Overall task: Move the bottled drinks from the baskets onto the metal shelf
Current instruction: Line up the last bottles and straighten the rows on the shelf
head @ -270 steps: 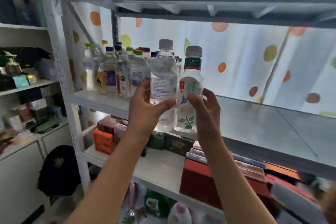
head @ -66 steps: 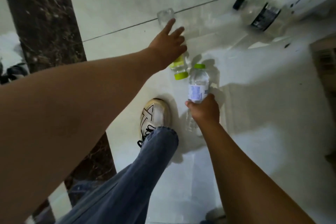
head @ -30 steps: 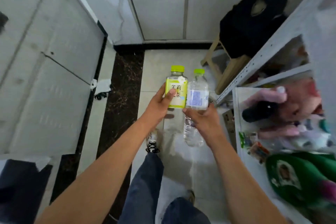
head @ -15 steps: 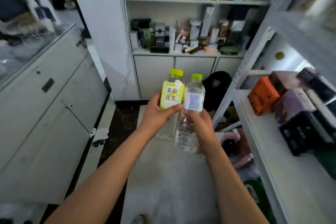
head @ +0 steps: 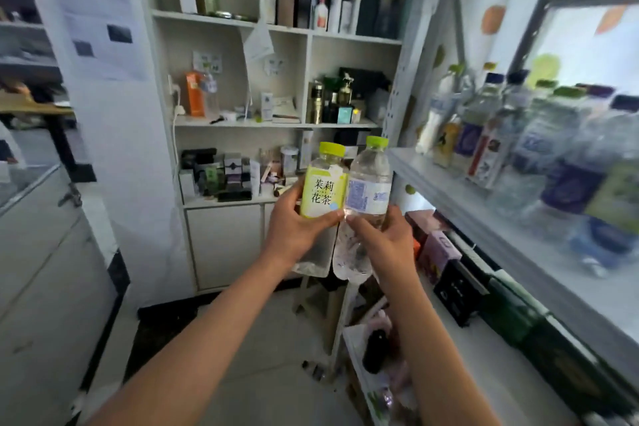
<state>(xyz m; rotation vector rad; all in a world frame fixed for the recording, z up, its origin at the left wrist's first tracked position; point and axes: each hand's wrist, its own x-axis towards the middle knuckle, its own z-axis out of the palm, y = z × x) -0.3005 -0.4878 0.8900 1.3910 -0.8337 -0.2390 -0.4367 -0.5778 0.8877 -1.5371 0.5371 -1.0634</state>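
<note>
My left hand [head: 294, 232] grips a yellow-green labelled tea bottle [head: 323, 183] with a lime cap. My right hand [head: 387, 242] grips a clear water bottle [head: 366, 197] with a green cap. Both bottles are upright and touch side by side at chest height. To the right, the metal shelf [head: 460, 204] carries several bottled drinks [head: 501, 135], blurred in this view. The held bottles are left of the shelf's front corner. No basket is in view.
A white cabinet [head: 276, 121] full of boxes and small items stands straight ahead. The shelf's lower level [head: 491, 349] holds dark and coloured boxes [head: 456, 287]. A white pillar [head: 114, 135] and a counter [head: 41, 252] are on the left. A wooden stool [head: 321, 301] stands below my hands.
The view has swung up and right from the floor to the shelf. Both hands have risen with the two bottles, which now sit close to the shelf's corner.
</note>
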